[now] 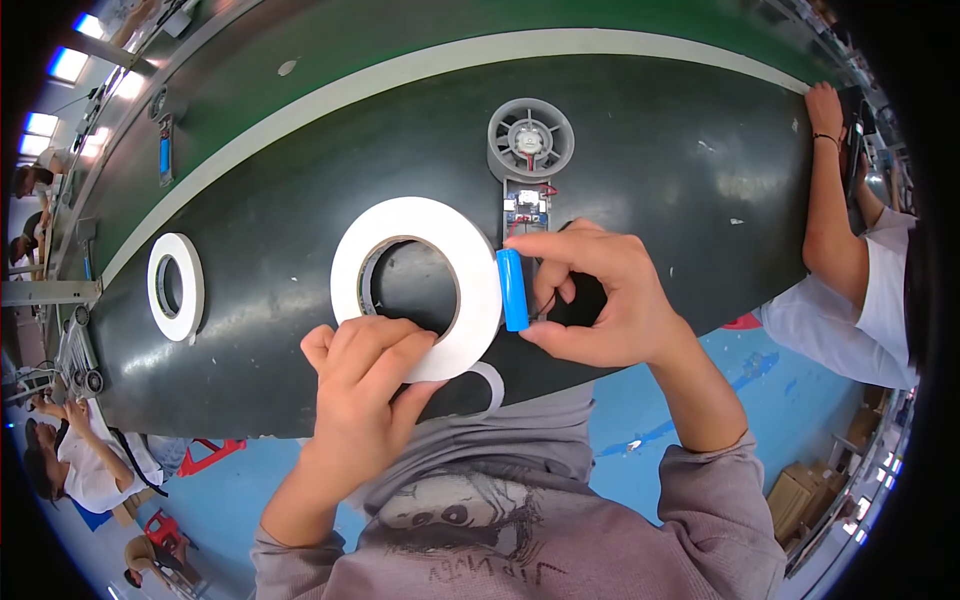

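My left hand (365, 385) grips the lower rim of a large white tape roll (479, 285), fingers over it and thumb underneath. A loose tape end (490, 388) curls out below the roll, near the table's front edge. Between the thumb and index finger of my right hand (615, 290) is a blue cylindrical battery (512, 290), upright along the roll's right side; it seems to touch the tape. Just beyond lies a grey round fan (531, 140) with a small circuit board (526, 205) and thin wires. My right hand partly hides the lower end of this fan unit.
On the dark table (270, 220), a second white tape roll (192, 300) lies to the left. Another fan unit with a blue battery (165, 155) is farther off, past a pale strip (380, 70). At the right, a co-worker's arm (832, 200) rests by the table edge.
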`<state>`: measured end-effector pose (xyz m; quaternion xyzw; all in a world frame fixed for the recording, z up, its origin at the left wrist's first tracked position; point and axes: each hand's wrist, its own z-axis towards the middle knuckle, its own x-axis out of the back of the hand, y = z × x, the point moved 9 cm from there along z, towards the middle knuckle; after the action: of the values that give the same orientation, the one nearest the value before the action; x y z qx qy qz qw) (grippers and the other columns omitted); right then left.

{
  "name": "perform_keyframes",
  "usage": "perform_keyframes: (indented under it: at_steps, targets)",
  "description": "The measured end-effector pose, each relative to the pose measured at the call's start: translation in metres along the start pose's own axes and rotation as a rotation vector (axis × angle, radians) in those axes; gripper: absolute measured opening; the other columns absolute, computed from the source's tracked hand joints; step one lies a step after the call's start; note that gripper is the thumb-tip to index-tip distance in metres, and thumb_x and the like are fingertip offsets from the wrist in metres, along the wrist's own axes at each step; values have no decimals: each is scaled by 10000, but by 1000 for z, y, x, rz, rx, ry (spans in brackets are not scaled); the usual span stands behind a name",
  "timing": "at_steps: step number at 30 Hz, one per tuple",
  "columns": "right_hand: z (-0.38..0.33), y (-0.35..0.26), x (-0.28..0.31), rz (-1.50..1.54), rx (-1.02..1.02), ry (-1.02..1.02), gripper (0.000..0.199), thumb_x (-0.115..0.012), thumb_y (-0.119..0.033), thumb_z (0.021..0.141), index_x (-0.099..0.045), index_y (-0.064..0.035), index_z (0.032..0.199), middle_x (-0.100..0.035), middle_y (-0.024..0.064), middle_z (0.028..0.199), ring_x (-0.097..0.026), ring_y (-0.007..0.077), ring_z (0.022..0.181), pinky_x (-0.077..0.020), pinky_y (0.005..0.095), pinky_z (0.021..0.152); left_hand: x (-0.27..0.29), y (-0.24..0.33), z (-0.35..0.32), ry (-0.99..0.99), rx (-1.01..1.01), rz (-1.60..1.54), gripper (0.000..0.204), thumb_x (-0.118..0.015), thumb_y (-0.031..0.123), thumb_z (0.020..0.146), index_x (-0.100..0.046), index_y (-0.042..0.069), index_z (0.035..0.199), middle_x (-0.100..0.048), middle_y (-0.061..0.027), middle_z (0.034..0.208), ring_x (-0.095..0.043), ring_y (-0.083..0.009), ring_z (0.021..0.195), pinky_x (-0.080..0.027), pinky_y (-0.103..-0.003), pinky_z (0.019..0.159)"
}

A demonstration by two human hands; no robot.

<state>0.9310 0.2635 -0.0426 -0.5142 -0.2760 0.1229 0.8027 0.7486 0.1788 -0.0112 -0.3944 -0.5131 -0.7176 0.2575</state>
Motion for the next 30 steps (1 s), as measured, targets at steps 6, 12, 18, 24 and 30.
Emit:
perform_keyframes:
  at_steps: [6, 12, 18, 24, 30]
  targets:
    - [0, 3, 1, -17, -29, 5, 616, -870, -70, 688, -688, -29, 1275, -676, -12, 703, -555, 85, 608, -420, 253, 660, -1, 1, 3, -11, -6, -51, 407, -845, 168, 731, -703, 73, 1100, -668, -37, 1072, -610, -222, 955, -305, -394, 867]
    - [-7, 13, 3, 72, -253, 107, 661, -832, 34, 732, -599, 15, 1350, -648, -5, 682, -551, 45, 655, -435, 212, 669, 2, 30, -5, 177, -47, 143, 399, -868, 230, 672, -723, 76, 1010, -682, 6, 962, -613, -173, 812, -292, -394, 792]
    - [-15, 30, 21, 255, -369, 288, 645, -802, 30, 792, -544, 32, 1384, -631, -14, 710, -545, 31, 661, -427, 201, 649, -7, 32, -17, 122, -45, 94, 382, -851, 222, 643, -703, 82, 967, -674, -18, 927, -613, -207, 807, -316, -404, 803]
    - [-17, 28, 22, 414, -275, 178, 647, -802, 25, 790, -559, 13, 1389, -652, -18, 724, -519, 28, 623, -403, 202, 602, 21, 3, 46, 115, -14, 113, 471, -828, 307, 734, -657, 43, 1083, -642, -104, 1082, -606, -280, 903, -352, -416, 868]
    - [-6, -2, 22, 3, -150, -38, 615, -835, -106, 679, -653, 47, 1247, -647, 11, 669, -550, 77, 602, -417, 236, 662, -10, -3, 150, 172, -91, -196, 519, -833, 218, 811, -632, -51, 1208, -649, -167, 1103, -624, -264, 772, -518, -365, 687]
